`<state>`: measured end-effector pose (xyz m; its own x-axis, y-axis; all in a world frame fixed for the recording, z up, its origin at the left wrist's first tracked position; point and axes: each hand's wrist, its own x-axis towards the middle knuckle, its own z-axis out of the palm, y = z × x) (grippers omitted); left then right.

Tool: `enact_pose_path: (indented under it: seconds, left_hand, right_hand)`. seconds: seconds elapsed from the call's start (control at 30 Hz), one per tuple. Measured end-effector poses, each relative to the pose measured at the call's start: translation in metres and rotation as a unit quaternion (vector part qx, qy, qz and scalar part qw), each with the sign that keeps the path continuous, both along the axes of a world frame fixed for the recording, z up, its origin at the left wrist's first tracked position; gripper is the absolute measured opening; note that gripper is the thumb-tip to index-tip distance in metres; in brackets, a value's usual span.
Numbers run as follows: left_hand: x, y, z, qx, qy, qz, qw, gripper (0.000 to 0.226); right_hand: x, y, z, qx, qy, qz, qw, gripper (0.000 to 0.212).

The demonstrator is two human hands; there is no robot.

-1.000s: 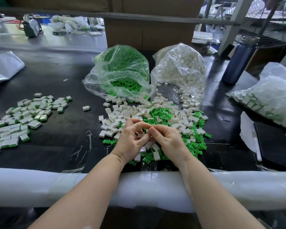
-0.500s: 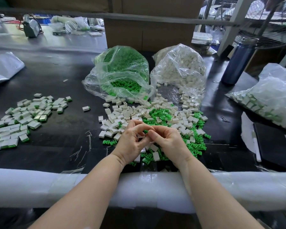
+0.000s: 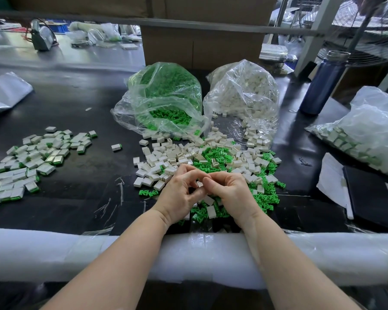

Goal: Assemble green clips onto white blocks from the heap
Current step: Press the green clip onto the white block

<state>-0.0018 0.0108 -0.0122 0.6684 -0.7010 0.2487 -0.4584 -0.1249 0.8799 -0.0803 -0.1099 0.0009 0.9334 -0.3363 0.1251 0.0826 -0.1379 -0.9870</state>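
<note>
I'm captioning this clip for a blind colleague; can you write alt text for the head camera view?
Two bare hands, left hand and right hand, meet fingertip to fingertip over a mixed heap of white blocks and green clips on a black table, pinching a small piece between them. Behind lie an open bag of green clips and a bag of white blocks; finished pieces lie left.

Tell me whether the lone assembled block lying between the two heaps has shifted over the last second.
No. The lone assembled block lies in the same spot on the black table, in the same gap between the finished pile and the mixed heap.
</note>
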Motion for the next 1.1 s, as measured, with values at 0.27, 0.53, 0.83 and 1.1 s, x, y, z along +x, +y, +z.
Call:
enact_pose_path:
  seconds: [0.27,0.53,0.83,1.1]
  left_hand:
    - [0.0008,-0.0009,-0.0016,0.016,-0.030,-0.003,0.999,0.025]
    - [0.0005,-0.0010,-0.0018,0.029,-0.048,-0.004,0.998,0.021]
    - [0.0008,-0.0017,-0.0017,0.040,-0.048,-0.005,0.998,0.019]
    - [0.0008,-0.0015,-0.0018,0.017,-0.037,-0.005,0.999,0.013]
  right_hand:
    - [-0.0012,0.0004,0.0010,0.014,0.001,0.005,1.000,0.019]
    - [-0.0016,0.0008,0.0017,0.014,-0.004,0.004,1.000,0.021]
    - [-0.0021,0.0008,0.0015,0.018,0.001,0.005,1.000,0.019]
    - [-0.0006,0.0009,0.0017,-0.006,-0.002,-0.002,1.000,0.019]
